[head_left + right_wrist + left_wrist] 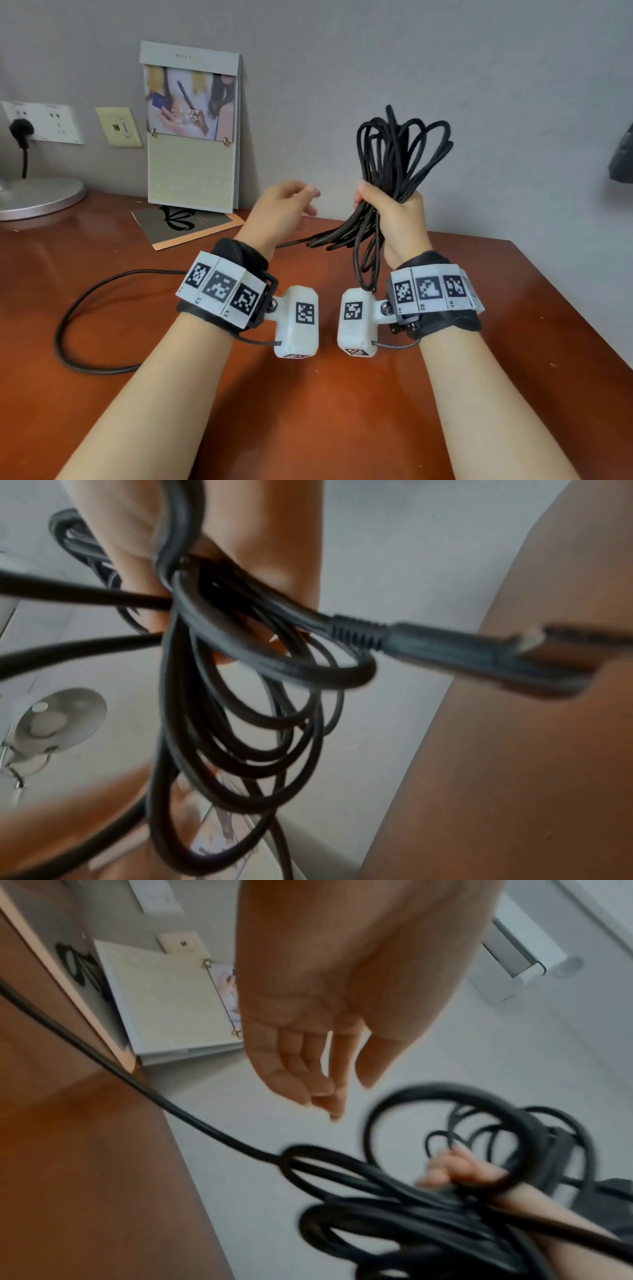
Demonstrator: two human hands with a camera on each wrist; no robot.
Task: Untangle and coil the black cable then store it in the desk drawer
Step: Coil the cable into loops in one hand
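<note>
My right hand (388,210) is raised above the wooden desk (308,411) and grips a bundle of black cable (404,147) at its middle. Several loops stand above the fist and several hang below it. In the right wrist view the cable bundle (240,723) crosses my palm, and the cable's plug (479,653) sticks out to the right. A loose stretch of cable (68,325) trails left from the bundle and curves across the desk. My left hand (305,202) hovers just left of the bundle with relaxed fingers (308,1074), holding nothing. No drawer is in view.
A standing calendar (191,137) leans at the wall, with a flat card (185,226) in front of it. At the far left sit a round lamp base (37,198) and wall sockets (41,120). The desk's right edge (575,301) runs diagonally.
</note>
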